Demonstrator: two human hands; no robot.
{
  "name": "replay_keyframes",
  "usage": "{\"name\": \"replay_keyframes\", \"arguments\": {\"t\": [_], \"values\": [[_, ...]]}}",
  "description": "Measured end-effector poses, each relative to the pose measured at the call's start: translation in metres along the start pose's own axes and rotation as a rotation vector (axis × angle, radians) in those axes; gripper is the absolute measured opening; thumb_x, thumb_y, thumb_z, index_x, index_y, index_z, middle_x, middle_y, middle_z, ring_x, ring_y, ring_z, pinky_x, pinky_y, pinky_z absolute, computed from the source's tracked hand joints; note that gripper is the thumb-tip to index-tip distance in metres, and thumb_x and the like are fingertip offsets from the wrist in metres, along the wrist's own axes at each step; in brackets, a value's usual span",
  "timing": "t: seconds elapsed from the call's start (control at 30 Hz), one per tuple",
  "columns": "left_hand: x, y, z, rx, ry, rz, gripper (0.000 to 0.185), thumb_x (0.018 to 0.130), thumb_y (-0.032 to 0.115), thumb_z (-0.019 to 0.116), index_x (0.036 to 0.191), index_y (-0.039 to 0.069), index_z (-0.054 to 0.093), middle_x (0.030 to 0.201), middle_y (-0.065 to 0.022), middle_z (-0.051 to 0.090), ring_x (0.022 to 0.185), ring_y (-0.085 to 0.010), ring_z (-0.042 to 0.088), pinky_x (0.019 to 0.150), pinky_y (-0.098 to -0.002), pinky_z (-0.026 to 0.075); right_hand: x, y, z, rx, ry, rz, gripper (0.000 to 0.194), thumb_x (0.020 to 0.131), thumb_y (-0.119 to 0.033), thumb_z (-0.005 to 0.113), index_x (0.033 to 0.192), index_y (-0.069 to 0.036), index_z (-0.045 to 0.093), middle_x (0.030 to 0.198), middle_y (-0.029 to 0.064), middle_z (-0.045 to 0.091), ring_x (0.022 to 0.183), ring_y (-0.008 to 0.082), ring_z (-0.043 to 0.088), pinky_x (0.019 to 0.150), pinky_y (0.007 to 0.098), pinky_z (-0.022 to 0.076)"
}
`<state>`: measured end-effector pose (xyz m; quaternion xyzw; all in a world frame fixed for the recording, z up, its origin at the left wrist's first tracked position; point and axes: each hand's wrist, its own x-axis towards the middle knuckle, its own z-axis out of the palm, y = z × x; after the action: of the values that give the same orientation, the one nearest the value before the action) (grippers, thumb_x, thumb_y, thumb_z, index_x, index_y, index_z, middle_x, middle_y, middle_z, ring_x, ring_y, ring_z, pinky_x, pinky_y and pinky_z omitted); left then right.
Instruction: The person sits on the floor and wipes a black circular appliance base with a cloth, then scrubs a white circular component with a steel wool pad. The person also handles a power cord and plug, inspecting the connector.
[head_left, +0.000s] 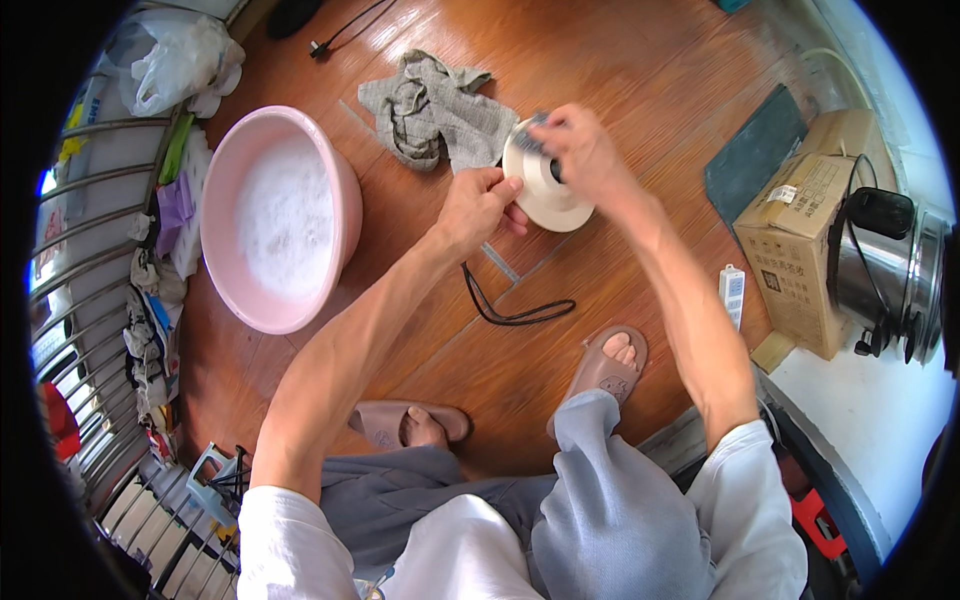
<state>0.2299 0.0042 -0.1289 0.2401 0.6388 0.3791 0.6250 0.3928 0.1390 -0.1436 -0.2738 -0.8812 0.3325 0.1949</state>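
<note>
A round cream-coloured disc (559, 210) with a dark centre is held over the floor in front of me. My left hand (484, 202) grips its left edge, thumb on top and fingers beneath. Over its upper face, my right hand (581, 146) presses a small grey scrubbing pad or cloth (532, 135), blurred and partly hidden by the fingers. Below the left hand a black cord (517, 321) runs out and bends into a loop; I cannot tell whether it joins the disc. A crumpled grey cloth (435, 112) lies on the floor just beyond the disc.
A pink basin (345, 217) of white suds stands to the left, beside a metal rack (112, 187) of bags and small items. On the right are a cardboard box (787, 262), a steel pot (874, 270), a dark board (754, 157) and a white power strip (731, 296).
</note>
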Motion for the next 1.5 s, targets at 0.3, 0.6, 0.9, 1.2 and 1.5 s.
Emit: {"name": "replay_keyframes", "arguments": {"t": [0.3, 0.6, 0.9, 1.2, 1.5], "values": [[0.003, -0.009, -0.001, -0.123, 0.107, -0.03, 0.032, 0.109, 0.022, 0.059, 0.108, -0.008, 0.069, 0.083, -0.0127, 0.07, 0.068, -0.0183, 0.068, 0.062, -0.032, 0.06, -0.087, -0.007, 0.031, -0.07, 0.216, 0.294, 0.017, 0.103, -0.002, 0.061, 0.111, 0.009, 0.072, 0.102, 0.016, 0.059, 0.096, 0.0287, 0.06, 0.082, 0.0406, 0.0512], [-0.001, -0.013, 0.002, -0.075, 0.126, -0.051, 0.034, 0.11, 0.022, 0.057, 0.107, -0.01, 0.068, 0.086, -0.0138, 0.071, 0.069, -0.0197, 0.068, 0.066, -0.0342, 0.062, -0.061, -0.059, 0.048, -0.138, 0.235, 0.163, 0.017, 0.094, 0.0, 0.064, 0.108, 0.009, 0.067, 0.101, 0.0154, 0.057, 0.097, 0.0327, 0.06, 0.082, 0.0439, 0.0529], [0.009, -0.01, -0.025, 0.071, 0.008, -0.087, 0.032, 0.109, 0.019, 0.057, 0.109, -0.011, 0.068, 0.09, -0.0128, 0.069, 0.07, -0.0181, 0.068, 0.063, -0.0332, 0.063, -0.065, 0.011, 0.026, -0.003, 0.235, 0.19, 0.018, 0.1, 0.0, 0.064, 0.112, 0.002, 0.077, 0.098, 0.0138, 0.061, 0.095, 0.0294, 0.061, 0.083, 0.0387, 0.0532], [0.005, -0.01, -0.019, 0.032, 0.014, -0.185, 0.033, 0.11, 0.021, 0.057, 0.109, -0.01, 0.069, 0.082, -0.012, 0.068, 0.067, -0.0191, 0.068, 0.065, -0.0343, 0.063, 0.016, 0.021, 0.033, 0.12, -0.224, -0.15, 0.028, 0.096, -0.005, 0.072, 0.121, -0.015, 0.081, 0.105, 0.0085, 0.061, 0.108, 0.0242, 0.06, 0.093, 0.0358, 0.0513], [0.009, -0.011, -0.023, -0.046, 0.085, -0.154, 0.034, 0.11, 0.022, 0.057, 0.109, -0.01, 0.069, 0.082, -0.0101, 0.068, 0.064, -0.0173, 0.066, 0.061, -0.0316, 0.061, -0.07, 0.012, 0.017, -0.035, 0.15, 0.151, 0.012, 0.099, 0.001, 0.067, 0.109, 0.006, 0.071, 0.098, 0.015, 0.057, 0.089, 0.0273, 0.058, 0.076, 0.0379, 0.0494]]}}
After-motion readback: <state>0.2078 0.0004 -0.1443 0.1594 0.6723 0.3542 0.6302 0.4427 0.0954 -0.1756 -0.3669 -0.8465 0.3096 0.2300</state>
